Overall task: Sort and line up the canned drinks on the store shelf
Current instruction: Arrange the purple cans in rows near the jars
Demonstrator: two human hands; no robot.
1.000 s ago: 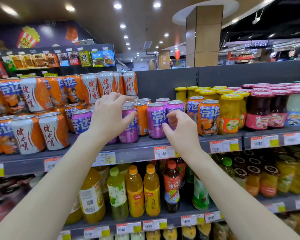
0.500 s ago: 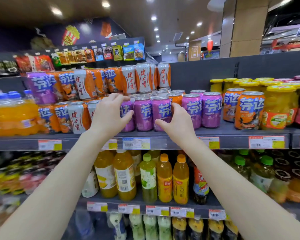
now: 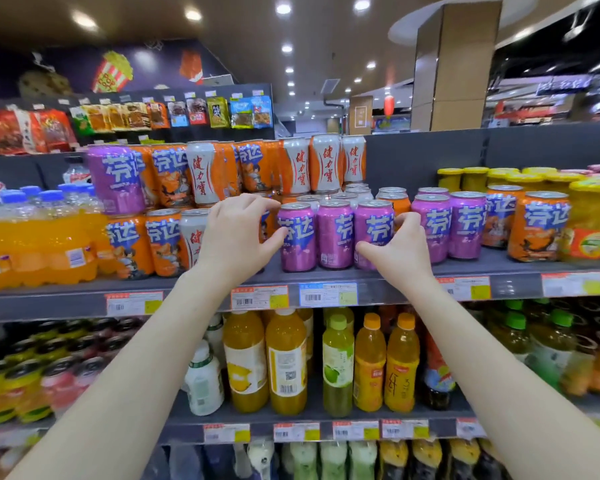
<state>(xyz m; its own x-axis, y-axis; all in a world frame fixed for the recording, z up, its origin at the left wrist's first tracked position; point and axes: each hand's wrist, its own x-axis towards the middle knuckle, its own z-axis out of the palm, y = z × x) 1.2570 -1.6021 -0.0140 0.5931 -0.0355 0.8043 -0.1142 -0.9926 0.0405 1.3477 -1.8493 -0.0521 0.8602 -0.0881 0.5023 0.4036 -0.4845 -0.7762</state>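
Observation:
Three purple cans stand side by side at the front edge of the grey top shelf (image 3: 388,289). My left hand (image 3: 236,237) cups the leftmost purple can (image 3: 297,237), with the thumb on its front and the fingers curled at its left side. My right hand (image 3: 397,252) grips the rightmost of the three (image 3: 373,233), with the thumb across the front and the fingers round its right side. The middle purple can (image 3: 335,233) stands between them, touching both. Two more purple cans (image 3: 449,223) stand just to the right.
Orange and white cans (image 3: 201,174) are stacked two high at the left and behind. Orange cans (image 3: 537,226) and yellow jars (image 3: 589,220) stand at the right, orange soda bottles (image 3: 39,247) at the far left. Juice bottles (image 3: 286,362) fill the shelf below.
My hands have closed in on the three purple cans from both ends, and the cans now stand tight together. The view has swung left and back.

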